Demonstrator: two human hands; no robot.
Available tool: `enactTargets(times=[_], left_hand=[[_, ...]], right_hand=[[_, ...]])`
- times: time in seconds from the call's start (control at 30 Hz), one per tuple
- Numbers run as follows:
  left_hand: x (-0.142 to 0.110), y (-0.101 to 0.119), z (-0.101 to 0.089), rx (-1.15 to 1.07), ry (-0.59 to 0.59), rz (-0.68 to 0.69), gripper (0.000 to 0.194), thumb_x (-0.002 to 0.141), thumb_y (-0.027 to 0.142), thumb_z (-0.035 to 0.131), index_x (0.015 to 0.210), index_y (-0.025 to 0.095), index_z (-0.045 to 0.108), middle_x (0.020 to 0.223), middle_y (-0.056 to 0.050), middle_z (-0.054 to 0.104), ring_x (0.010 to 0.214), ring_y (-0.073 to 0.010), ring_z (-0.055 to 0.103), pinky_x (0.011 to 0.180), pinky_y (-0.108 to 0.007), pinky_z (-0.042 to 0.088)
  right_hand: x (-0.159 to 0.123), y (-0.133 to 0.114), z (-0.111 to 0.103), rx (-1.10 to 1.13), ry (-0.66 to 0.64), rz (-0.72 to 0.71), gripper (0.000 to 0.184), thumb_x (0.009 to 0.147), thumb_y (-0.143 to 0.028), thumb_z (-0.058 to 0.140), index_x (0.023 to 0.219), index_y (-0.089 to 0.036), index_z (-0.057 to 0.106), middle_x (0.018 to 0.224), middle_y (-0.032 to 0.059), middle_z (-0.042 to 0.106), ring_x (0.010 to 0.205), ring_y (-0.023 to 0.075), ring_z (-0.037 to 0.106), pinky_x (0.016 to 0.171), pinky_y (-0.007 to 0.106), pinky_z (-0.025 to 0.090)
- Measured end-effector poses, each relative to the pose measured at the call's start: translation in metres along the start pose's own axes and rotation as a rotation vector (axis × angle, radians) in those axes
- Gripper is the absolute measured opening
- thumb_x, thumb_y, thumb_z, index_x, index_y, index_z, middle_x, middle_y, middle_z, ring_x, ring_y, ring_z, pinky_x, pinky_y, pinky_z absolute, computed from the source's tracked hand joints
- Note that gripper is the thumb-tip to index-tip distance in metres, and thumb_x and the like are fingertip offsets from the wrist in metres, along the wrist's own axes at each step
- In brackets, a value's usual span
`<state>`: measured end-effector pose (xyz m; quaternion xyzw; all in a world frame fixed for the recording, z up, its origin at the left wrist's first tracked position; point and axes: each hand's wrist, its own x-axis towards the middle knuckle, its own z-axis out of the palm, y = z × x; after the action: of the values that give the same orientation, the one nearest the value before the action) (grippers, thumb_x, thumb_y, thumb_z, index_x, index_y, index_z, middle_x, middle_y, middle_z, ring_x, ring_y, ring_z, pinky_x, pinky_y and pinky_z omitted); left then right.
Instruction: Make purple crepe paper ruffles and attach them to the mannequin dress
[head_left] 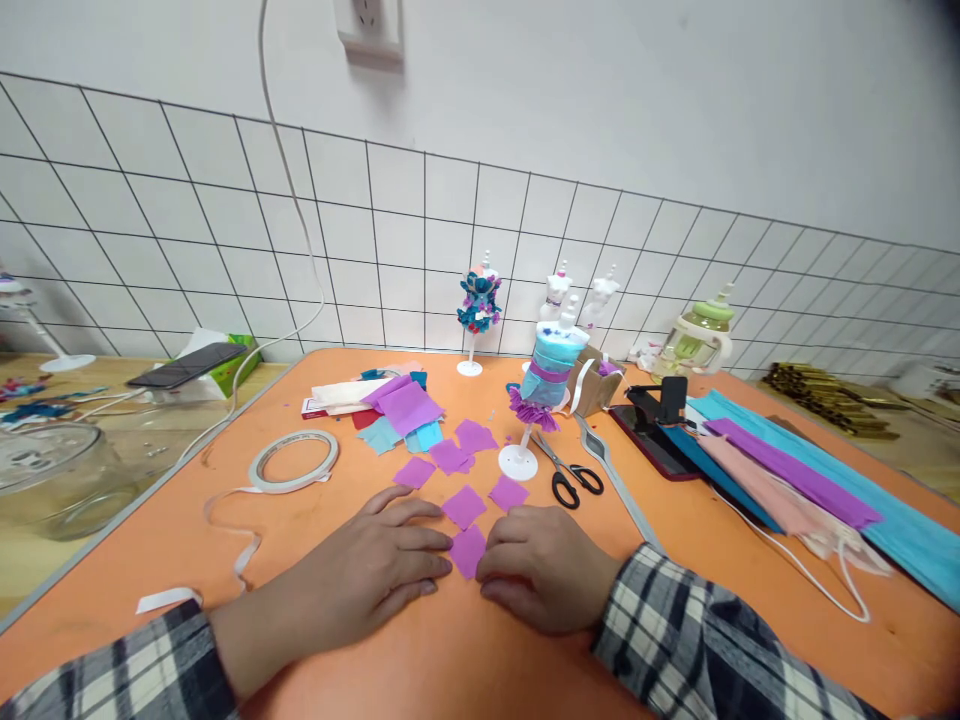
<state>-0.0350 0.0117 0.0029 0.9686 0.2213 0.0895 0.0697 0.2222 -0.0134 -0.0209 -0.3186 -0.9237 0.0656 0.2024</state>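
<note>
On orange tabletop (472, 660), left hand (390, 556) palm-down, fingers apart, right hand (544, 568) curled beside 1 purple square (466, 550), its grip unclear

Four mini dress forms (553, 355) on the table (450, 660), at least six loose purple paper squares (463, 507) (a few overlap, so can't swear to it), two bare hands (386, 555), two phones (187, 366), plus one each: scissors (566, 488), tape roll (259, 466), handled bottle (673, 348), tissue box (234, 366), wall socket (369, 22).
</note>
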Motion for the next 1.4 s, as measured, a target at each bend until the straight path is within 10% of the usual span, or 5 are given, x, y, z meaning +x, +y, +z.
enactTargets(times=[0.43,1.4], left_hand=[[0.021,0.022,0.02,-0.072,0.153,-0.324,0.009,0.081,0.029,0.065,0.085,0.021,0.066,0.085,-0.005,0.066,0.086,-0.024,0.056,0.078,-0.039,0.043],[0.026,0.035,0.023,-0.006,0.117,-0.435,0.01,0.085,0.024,0.057,0.089,0.02,0.065,0.085,-0.004,0.066,0.085,-0.0246,0.055,0.077,-0.04,0.04]], right_hand=[[0.016,-0.008,0.003,0.018,-0.099,0.173,0.013,0.088,-0.021,0.06,0.088,-0.022,0.073,0.085,0.0008,0.073,0.079,0.0161,0.063,0.065,0.026,0.037],[0.014,-0.023,0.007,0.006,-0.068,0.392,0.015,0.088,-0.019,0.055,0.081,-0.022,0.068,0.079,-0.001,0.066,0.075,0.0131,0.057,0.062,0.025,0.03]])
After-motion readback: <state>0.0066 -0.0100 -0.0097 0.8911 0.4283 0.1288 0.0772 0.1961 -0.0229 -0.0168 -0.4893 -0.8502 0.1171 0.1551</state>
